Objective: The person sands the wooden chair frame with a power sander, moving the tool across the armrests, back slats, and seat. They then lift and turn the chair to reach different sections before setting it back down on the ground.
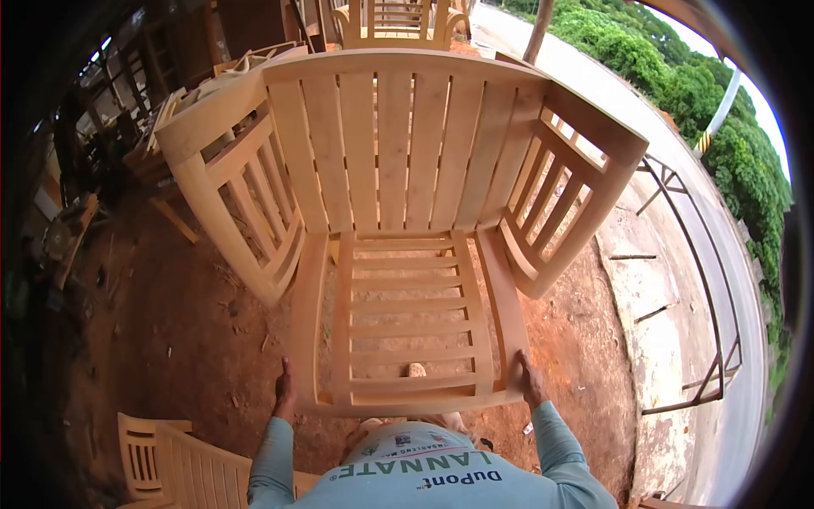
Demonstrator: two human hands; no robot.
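A bare wooden armchair [394, 153] with a slatted back, slatted sides and a slatted seat [411, 307] faces me. My left hand [286, 392] grips the front corner of the seat frame on the left, thumb pointing up along its outer side. At the opposite front corner, my right hand [532, 382] holds the frame's right side. The fingers of both hands are mostly hidden behind or under the wood. Through the gaps between the seat slats, part of a foot [415, 370] shows.
Another wooden chair [398, 21] stands behind the armchair, and slatted wooden furniture [199, 462] lies at lower left. Wood pieces [225, 72] are piled at upper left. A dark metal frame [708, 254] lies on the right beside the road [746, 339]. Reddish dirt [195, 339] covers the ground.
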